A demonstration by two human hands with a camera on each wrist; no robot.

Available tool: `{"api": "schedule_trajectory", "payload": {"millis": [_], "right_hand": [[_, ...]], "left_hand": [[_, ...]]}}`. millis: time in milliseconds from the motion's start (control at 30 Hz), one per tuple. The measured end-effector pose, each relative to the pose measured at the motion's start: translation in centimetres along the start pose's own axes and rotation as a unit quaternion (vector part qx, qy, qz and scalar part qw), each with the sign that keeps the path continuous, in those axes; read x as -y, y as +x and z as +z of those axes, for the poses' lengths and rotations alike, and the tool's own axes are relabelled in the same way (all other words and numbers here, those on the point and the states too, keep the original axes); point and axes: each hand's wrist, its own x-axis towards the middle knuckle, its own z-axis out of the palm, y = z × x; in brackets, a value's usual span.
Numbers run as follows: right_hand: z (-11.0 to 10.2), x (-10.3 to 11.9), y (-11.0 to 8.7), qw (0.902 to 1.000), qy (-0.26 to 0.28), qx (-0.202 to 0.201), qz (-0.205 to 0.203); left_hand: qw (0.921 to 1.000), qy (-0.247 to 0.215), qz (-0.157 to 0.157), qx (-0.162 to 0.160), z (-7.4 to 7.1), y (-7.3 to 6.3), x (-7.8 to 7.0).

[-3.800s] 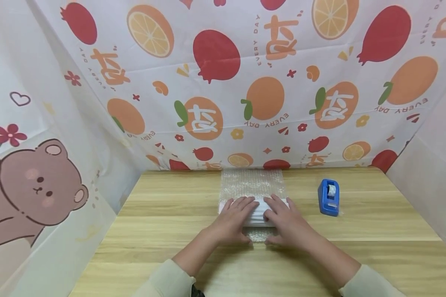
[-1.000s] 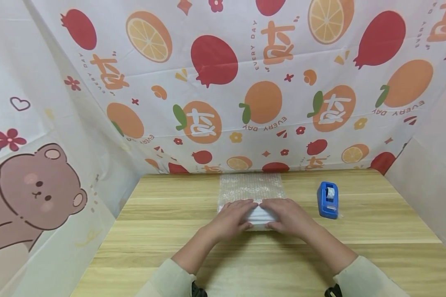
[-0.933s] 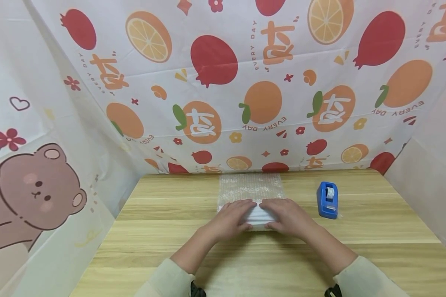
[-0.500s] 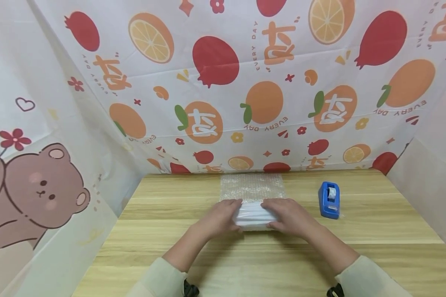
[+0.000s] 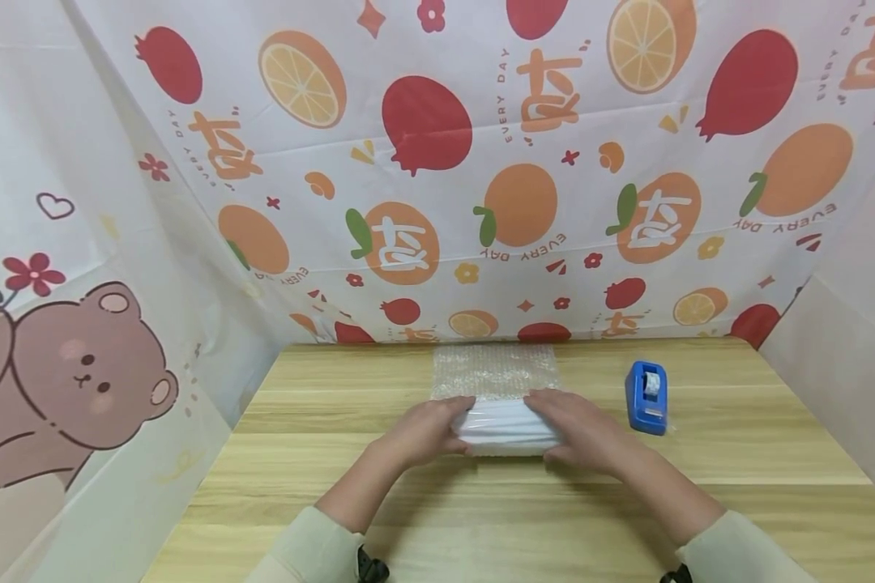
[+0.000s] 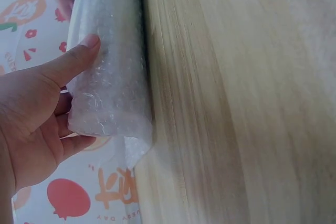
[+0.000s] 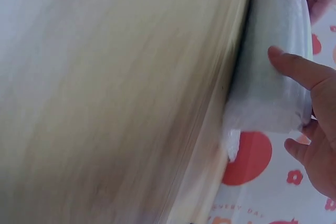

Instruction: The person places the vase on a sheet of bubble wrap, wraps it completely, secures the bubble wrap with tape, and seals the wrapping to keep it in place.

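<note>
A white bundle (image 5: 506, 427) wrapped in bubble wrap lies crosswise at the middle of the table, with a flat sheet of bubble wrap (image 5: 492, 369) stretching behind it. My left hand (image 5: 424, 431) holds the bundle's left end, thumb on the near side and fingers over the far side. At the other end my right hand (image 5: 582, 429) grips it the same way. In the left wrist view the clear wrap (image 6: 113, 85) curves round the bundle, a loose corner sticking out at its end. The right wrist view shows the thumb pressed on the wrapped side (image 7: 262, 90).
A blue tape dispenser (image 5: 646, 397) with a roll of tape stands to the right of the bubble wrap. The wooden table (image 5: 321, 405) meets a fruit-printed cloth (image 5: 452, 243) at the back. A bear-printed cloth (image 5: 80, 380) hangs on the left.
The near flap of bubble wrap, flat on the table in the earliest frame, now lies up against the bundle. My hands have slid apart from its middle to its ends, left hand first.
</note>
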Motion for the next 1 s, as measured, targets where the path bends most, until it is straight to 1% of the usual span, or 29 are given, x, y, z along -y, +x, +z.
{"api": "schedule_trajectory", "payload": {"millis": [133,233,367,500,600,667,800,900,1000], "right_hand": [[-0.3,-0.8,-0.4,0.9994,0.032,-0.004,0.01],[-0.3,-1.3,-0.5,0.9977,0.065,-0.014,0.011],[-0.1,-1.7,-0.7,0.9952,0.095,-0.015,0.019],[-0.2,-1.7,-0.7,0.9928,0.116,-0.01,0.027],[-0.4,-1.6,-0.6,0.9895,0.139,0.003,0.04],[-0.5,-1.6,-0.6,0.9862,0.157,0.017,0.051],[-0.7,-1.9,-0.4,0.978,0.197,0.037,0.058],[-0.8,-2.5,0.0,0.9686,0.235,0.039,0.071],[-0.7,-3.2,0.4,0.9582,0.27,0.036,0.088]], "left_hand": [[0.9999,-0.012,0.0,0.002,-0.2,0.0,0.0],[0.9998,-0.017,0.002,0.005,-0.3,0.0,0.1],[0.9996,-0.026,0.0,0.013,-0.3,0.1,0.2],[0.9984,-0.048,-0.01,0.028,-0.4,0.4,0.4],[0.9962,-0.069,-0.018,0.049,-0.6,0.4,0.6],[0.9942,-0.082,-0.021,0.066,-0.7,0.5,0.7],[0.9903,-0.097,-0.022,0.098,-1.0,0.7,0.9],[0.9873,-0.103,-0.021,0.119,-1.3,1.3,1.1],[0.9813,-0.13,-0.015,0.142,-1.7,2.0,1.4]]}}
